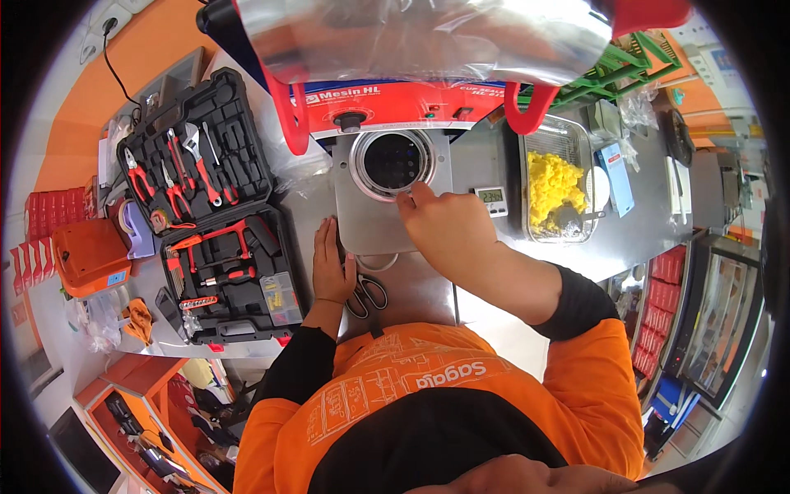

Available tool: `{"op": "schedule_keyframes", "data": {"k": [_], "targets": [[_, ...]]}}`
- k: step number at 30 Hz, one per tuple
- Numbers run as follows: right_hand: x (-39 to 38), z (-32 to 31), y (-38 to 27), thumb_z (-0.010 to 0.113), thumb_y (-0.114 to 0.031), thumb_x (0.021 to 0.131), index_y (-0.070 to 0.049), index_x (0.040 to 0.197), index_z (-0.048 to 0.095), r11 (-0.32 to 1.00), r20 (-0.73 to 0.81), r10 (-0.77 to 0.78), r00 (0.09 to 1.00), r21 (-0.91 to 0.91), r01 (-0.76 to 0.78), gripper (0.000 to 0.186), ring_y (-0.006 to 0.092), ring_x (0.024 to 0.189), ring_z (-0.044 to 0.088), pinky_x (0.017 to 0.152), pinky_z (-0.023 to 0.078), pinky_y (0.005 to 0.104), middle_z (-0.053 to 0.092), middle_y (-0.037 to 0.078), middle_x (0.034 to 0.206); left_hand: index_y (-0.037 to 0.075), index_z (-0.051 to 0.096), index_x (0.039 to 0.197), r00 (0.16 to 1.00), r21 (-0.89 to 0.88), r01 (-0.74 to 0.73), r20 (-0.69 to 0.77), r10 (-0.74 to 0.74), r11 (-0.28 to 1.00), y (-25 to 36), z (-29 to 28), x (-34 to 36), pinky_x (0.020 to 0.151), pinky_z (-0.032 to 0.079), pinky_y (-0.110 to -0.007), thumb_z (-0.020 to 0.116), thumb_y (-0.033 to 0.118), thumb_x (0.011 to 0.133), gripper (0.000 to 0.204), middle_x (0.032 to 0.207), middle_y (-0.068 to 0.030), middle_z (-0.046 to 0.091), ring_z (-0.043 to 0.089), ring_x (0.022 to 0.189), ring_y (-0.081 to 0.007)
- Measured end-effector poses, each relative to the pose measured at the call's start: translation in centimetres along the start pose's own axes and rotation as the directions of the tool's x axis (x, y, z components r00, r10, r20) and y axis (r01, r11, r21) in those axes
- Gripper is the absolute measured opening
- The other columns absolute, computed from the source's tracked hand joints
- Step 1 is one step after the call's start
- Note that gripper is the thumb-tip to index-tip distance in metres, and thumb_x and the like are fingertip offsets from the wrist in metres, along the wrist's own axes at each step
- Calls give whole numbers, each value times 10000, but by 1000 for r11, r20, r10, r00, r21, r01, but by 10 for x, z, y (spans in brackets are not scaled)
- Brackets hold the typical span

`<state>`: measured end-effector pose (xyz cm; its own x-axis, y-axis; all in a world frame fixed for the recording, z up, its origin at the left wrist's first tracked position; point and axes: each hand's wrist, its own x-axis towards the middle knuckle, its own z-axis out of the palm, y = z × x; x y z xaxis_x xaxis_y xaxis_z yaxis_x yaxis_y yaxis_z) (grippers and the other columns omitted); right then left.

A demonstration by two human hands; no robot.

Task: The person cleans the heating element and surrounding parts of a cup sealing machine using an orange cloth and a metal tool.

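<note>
A red cup sealing machine [395, 107] stands before me, its metal plate [378, 235] extending toward my body. Set in that plate is a round metal ring [359, 165] with a dark, glossy centre. My right hand [444, 222] is closed at the front rim of the ring, fingertips bunched against it; whatever they pinch is hidden. Along the plate's left edge lies my left hand [333, 267], fingers stretched out and holding nothing. Just below its thumb is a pair of scissors [368, 296] with black handles.
On the left lies an open black toolbox [271, 198] with red-handled tools. To the right are a small digital timer [491, 200] and a wire-rimmed tray [535, 136] of yellow crumbly stuff. A shiny film-covered part [428, 37] of the machine overhangs the plate.
</note>
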<state>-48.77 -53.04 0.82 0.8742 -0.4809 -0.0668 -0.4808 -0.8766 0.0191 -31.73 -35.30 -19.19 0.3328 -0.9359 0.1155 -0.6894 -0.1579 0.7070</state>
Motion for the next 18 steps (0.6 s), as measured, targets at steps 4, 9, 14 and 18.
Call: {"op": "schedule_keyframes", "data": {"k": [4,9,14,18], "targets": [[-2,1,-1,699,-105,732,-40,1112,688,1000,-10,2,1000,0,-2,386,206,581,694,479,531,315,638,68,900,-58,349,1502,1000,8,-6,-9,6,1000,0,1,0,1205,270,-504,512,172,924,643,1520,-257,404,351,1442,-443],[-5,3,5,707,-101,725,-29,1129,686,1000,-26,-23,999,16,24,410,213,593,700,491,540,313,644,81,928,-59,352,1499,1000,4,4,-8,-4,1000,1,2,0,1202,276,-503,517,172,930,636,1525,-258,401,352,1442,-443],[-5,4,1,716,-104,730,-17,1189,661,999,22,-2,1000,44,1,470,228,624,711,517,556,323,650,92,967,-63,356,1494,1000,13,-2,-14,2,1000,1,3,-1,1199,285,-496,513,182,937,628,1523,-264,399,357,1437,-446],[-7,5,-4,719,-113,737,-4,1216,644,999,25,17,1000,49,-18,497,238,655,723,539,568,329,650,101,986,-67,363,1487,1000,18,9,-19,-8,1000,4,3,-1,1192,297,-491,511,191,940,622,1511,-269,404,369,1423,-453]]}}
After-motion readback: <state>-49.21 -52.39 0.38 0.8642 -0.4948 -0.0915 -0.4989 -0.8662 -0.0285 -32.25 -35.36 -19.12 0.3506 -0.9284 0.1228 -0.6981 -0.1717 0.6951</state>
